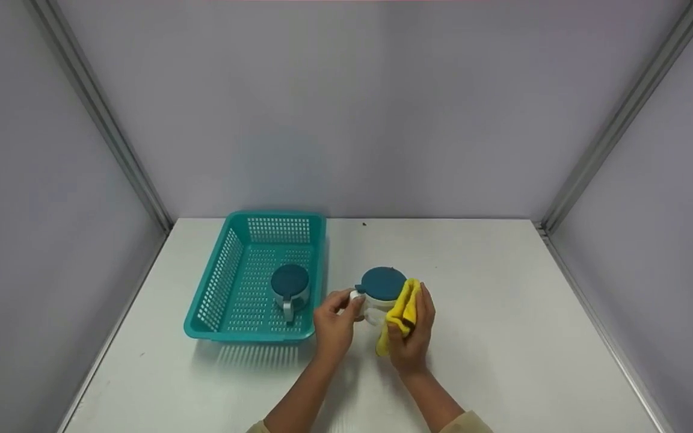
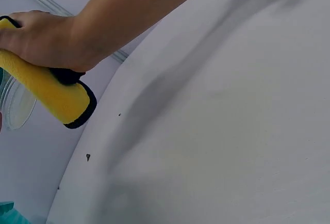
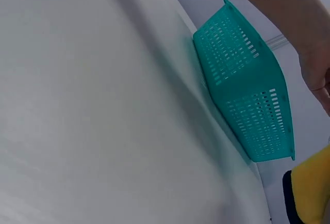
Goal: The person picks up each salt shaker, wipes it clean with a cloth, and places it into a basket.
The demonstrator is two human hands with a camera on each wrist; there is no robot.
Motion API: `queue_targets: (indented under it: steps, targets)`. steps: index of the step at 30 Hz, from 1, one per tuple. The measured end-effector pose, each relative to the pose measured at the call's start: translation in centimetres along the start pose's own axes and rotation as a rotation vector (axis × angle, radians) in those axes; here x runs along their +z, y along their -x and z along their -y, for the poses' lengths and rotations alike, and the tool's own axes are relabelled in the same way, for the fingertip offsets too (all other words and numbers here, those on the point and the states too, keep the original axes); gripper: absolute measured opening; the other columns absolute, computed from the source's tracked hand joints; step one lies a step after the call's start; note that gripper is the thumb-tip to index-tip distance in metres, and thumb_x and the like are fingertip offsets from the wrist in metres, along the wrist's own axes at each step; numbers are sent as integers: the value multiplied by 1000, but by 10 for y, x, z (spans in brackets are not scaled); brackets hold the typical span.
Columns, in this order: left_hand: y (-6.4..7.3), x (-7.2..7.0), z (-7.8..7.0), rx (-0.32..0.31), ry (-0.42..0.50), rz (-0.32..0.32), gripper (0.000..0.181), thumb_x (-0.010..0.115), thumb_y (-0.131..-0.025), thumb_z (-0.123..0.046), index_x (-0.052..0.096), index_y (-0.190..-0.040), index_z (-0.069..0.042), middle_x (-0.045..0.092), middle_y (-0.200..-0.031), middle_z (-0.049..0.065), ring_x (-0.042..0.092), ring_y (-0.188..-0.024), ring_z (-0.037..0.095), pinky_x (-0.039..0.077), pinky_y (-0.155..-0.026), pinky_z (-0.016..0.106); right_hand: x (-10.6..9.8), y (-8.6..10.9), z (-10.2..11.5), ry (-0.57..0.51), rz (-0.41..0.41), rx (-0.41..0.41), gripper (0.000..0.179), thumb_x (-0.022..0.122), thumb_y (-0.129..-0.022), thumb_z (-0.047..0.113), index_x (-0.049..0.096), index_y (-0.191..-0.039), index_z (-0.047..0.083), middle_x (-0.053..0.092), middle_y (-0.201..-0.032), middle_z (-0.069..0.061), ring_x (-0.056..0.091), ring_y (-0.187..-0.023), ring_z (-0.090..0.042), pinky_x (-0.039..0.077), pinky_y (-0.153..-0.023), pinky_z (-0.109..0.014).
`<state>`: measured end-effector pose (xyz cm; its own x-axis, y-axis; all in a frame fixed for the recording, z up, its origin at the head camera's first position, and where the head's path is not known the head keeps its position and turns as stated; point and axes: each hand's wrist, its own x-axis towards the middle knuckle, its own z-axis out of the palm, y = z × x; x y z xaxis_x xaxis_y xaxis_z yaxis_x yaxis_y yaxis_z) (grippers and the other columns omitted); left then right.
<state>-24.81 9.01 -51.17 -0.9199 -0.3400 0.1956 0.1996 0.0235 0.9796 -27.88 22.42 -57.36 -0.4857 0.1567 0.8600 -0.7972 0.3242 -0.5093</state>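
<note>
A clear jar [image 1: 376,307] with a flat dark blue lid [image 1: 384,282] is held over the white table, between the two hands. My left hand [image 1: 334,322] pinches the jar's pale handle at its left side. A yellow cloth [image 1: 405,310] with black edging is in my right hand [image 1: 417,337], which grips it against the jar's right side. In the left wrist view, the cloth [image 2: 56,92] hangs below the right hand [image 2: 44,38], partly covering the clear jar [image 2: 21,105]. The right wrist view catches part of the left hand [image 3: 315,72] and the cloth's edge [image 3: 309,185].
A teal perforated basket [image 1: 244,336] stands on the table just left of the hands. Inside it is a similar lidded jar [image 1: 290,281], its handle facing the front. Grey walls enclose the white table [image 1: 503,313] at the back and sides.
</note>
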Motion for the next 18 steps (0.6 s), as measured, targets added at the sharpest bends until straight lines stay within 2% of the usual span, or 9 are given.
queue_targets:
  steps: [4,9,12,14,16,18]
  targets:
    - [0,-1,0,45,20,24,13,68,-91,-4,73,-103,-2,67,-89,12,63,-80,15,61,-68,38,-4,-8,10,-91,-13,169,76,51,-101,44,28,-137,-19,34,-138,-38,45,-128,-10,37,-110,-17]
    - [-1,-2,2,71,26,44,13,69,-90,-3,73,-102,-2,66,-88,13,63,-79,14,61,-68,41,-6,-3,0,-157,-7,410,54,48,-104,22,29,-149,-1,39,-146,-22,48,-127,-5,39,-107,-16]
    - [-4,-1,13,73,22,43,13,69,-90,-4,73,-103,-3,66,-89,13,64,-80,16,61,-68,41,-8,-1,-6,-183,7,539,50,42,-105,15,29,-153,8,41,-150,-15,49,-127,-4,40,-106,-15]
    - [-6,0,21,77,22,42,14,69,-90,-4,74,-103,-4,67,-90,13,64,-80,16,61,-67,40,-9,-1,-8,-214,13,622,48,37,-107,19,28,-154,12,42,-151,-12,50,-127,-4,39,-106,-14]
    - [-8,0,30,76,26,45,14,69,-90,-5,74,-103,-6,67,-90,11,64,-81,16,61,-67,39,-11,-2,-9,-251,16,708,49,35,-108,28,29,-154,15,43,-151,-8,50,-127,-6,39,-106,-13]
    - [-9,0,33,85,37,53,14,70,-91,-8,74,-104,-8,67,-90,10,64,-81,17,61,-67,36,-12,-4,-10,-301,15,798,51,34,-107,39,31,-154,18,45,-149,-4,50,-127,-9,39,-106,-14]
